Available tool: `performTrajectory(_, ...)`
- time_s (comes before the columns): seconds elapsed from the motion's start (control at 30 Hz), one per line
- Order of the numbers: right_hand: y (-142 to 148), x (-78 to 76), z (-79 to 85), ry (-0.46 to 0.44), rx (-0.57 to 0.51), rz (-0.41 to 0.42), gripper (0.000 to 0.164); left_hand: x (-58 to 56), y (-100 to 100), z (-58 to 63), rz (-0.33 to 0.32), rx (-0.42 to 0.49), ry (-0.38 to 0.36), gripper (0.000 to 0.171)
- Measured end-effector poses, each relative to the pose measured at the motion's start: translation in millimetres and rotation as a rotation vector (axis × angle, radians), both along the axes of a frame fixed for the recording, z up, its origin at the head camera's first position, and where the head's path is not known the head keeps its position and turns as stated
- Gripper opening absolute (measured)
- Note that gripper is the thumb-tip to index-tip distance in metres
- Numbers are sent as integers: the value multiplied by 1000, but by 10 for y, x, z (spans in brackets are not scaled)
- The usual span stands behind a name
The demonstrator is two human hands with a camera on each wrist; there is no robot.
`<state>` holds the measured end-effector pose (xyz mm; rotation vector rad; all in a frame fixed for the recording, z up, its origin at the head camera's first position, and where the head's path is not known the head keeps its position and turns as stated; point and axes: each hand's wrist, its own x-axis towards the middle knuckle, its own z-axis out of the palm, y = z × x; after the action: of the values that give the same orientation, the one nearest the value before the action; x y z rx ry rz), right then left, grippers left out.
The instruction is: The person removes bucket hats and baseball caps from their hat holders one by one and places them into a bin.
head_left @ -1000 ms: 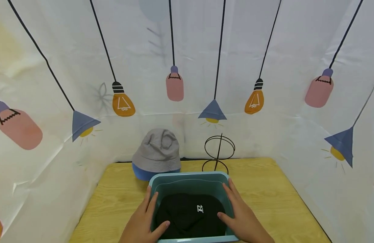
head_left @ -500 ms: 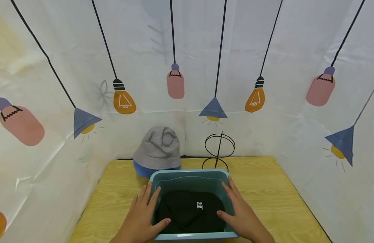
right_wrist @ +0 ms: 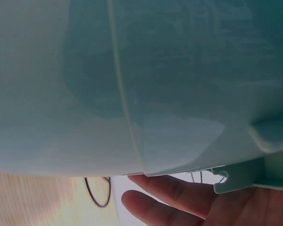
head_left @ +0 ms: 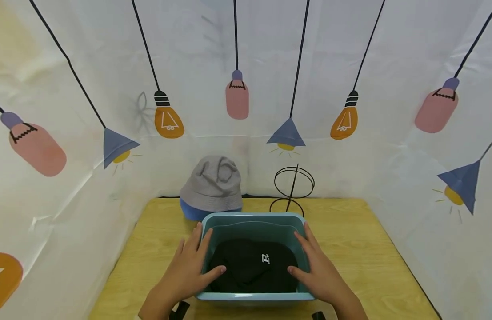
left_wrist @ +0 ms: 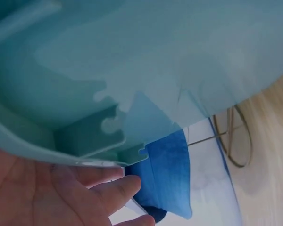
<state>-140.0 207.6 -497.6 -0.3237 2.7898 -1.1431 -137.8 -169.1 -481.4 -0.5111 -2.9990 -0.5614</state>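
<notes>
A teal plastic bin is at the front middle of the wooden table, with a folded black cap bearing a white letter R inside it. My left hand lies along the bin's left side, fingers spread and fairly straight, thumb over the rim. On the right side my right hand lies likewise, its fingers straight and its thumb over the rim. The left wrist view shows the left palm against the outside under the rim. In the right wrist view, the right fingers extend beneath the rim.
Behind the bin at left, a grey bucket hat sits on top of a blue hat. A black wire stand is at the back right. The wooden table meets a printed white cloth backdrop.
The head view has tilted down, so everything sits higher in it. My left fingers have spread apart and the left wrist has shifted outward. The right hand keeps nearly the same pose beside the bin.
</notes>
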Motion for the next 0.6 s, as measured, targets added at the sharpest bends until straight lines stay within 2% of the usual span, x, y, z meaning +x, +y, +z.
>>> performTrajectory(0.07, -2, -2, -1, 4, -4, 1, 92, -38, -15, 33, -8, -12, 12, 104)
performTrajectory(0.23, 3, -10, 7, 21, -6, 2, 90, -200, -57, 171, -31, -46, 95, 104)
performTrajectory(0.6, 22, -3, -7, 30, -9, 14, 87, -585, -128, 614, -85, -194, 269, 107)
